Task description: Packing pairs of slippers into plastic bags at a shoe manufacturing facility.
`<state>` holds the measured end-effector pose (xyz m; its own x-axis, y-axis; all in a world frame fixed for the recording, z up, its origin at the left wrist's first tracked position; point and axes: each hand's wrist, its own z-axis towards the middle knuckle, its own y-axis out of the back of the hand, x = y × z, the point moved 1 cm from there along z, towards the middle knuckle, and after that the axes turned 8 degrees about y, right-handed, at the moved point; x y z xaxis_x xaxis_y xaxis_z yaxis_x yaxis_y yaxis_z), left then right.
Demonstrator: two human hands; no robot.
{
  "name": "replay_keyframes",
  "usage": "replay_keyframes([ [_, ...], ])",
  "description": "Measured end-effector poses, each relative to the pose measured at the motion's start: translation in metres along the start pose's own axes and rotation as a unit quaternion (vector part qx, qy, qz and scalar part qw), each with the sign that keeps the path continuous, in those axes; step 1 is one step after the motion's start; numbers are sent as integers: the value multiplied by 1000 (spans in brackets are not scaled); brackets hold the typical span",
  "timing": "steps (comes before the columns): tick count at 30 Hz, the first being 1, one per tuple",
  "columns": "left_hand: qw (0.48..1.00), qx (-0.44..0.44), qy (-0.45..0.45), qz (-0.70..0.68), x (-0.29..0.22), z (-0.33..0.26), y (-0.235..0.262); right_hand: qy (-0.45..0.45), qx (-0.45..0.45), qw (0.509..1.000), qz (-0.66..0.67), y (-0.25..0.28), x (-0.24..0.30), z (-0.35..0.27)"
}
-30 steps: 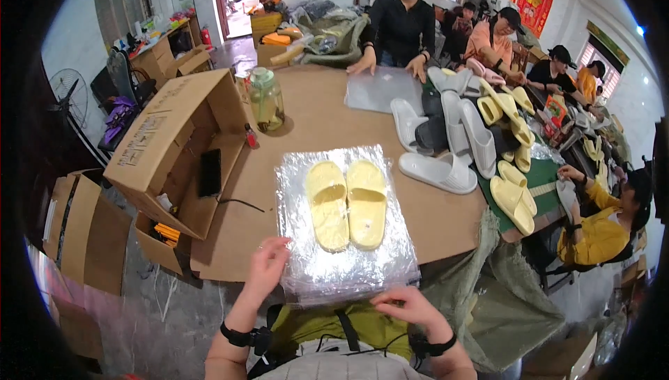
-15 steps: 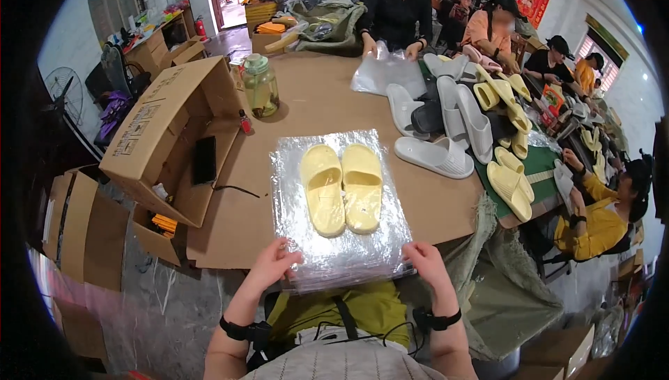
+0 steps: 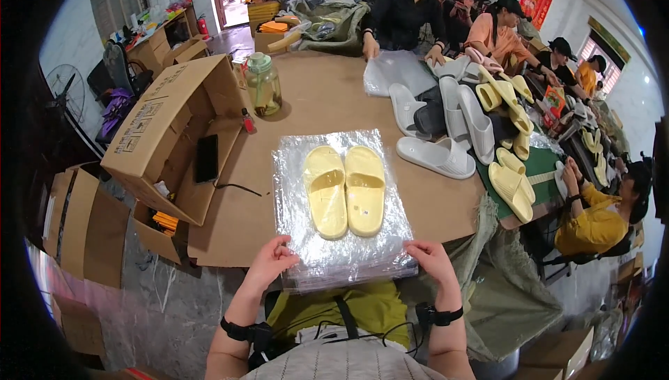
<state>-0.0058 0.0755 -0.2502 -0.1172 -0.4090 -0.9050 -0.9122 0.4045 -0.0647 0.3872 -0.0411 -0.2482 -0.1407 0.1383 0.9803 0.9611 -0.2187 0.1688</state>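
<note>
A pair of pale yellow slippers [image 3: 326,192] lies side by side, toes away from me, at the stack of clear plastic bags [image 3: 296,164] in front of me. Whether the slippers are inside the top bag or on it, I cannot tell. At the near left edge of the bags, my left hand [image 3: 273,263] has its thumb and fingers closed on the plastic. My right hand [image 3: 432,261] pinches the opposite near edge between thumb and fingertips. The front of the stack hangs toward my lap.
An open cardboard box [image 3: 167,143] on its side holds a black phone [image 3: 206,159]. Beside it stand a lidded jar [image 3: 262,86] and a small red bottle [image 3: 248,121]. Grey slippers [image 3: 435,157] and yellow ones [image 3: 511,185] are piled right. Across the table, a person [image 3: 404,14] handles clear bags [image 3: 397,73].
The yellow slippers have shifted slightly right and show less glare. My hands stay at the bag edges. The person opposite has moved their hands and clear bags to the right.
</note>
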Motion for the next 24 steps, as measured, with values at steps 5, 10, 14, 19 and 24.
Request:
replay_keyframes([
  [5, 999, 40, 5, 10, -1, -8, 9, -50, 47, 997, 15, 9, 23, 0],
  [10, 999, 32, -36, 7, 1, 0, 10, -30, 59, 997, 35, 19, 30, 8],
  [14, 1000, -18, -9, -7, -12, 5, 3, 21, 13, 999, 47, 17, 36, 18],
  [19, 987, -86, -137, -3, -24, 9, -12, 162, -73, 982, 60, 8, 42, 31],
  [24, 905, -115, -319, 258, -20, 3, -12, 84, -81, 991, 61, 3, 9, 31],
])
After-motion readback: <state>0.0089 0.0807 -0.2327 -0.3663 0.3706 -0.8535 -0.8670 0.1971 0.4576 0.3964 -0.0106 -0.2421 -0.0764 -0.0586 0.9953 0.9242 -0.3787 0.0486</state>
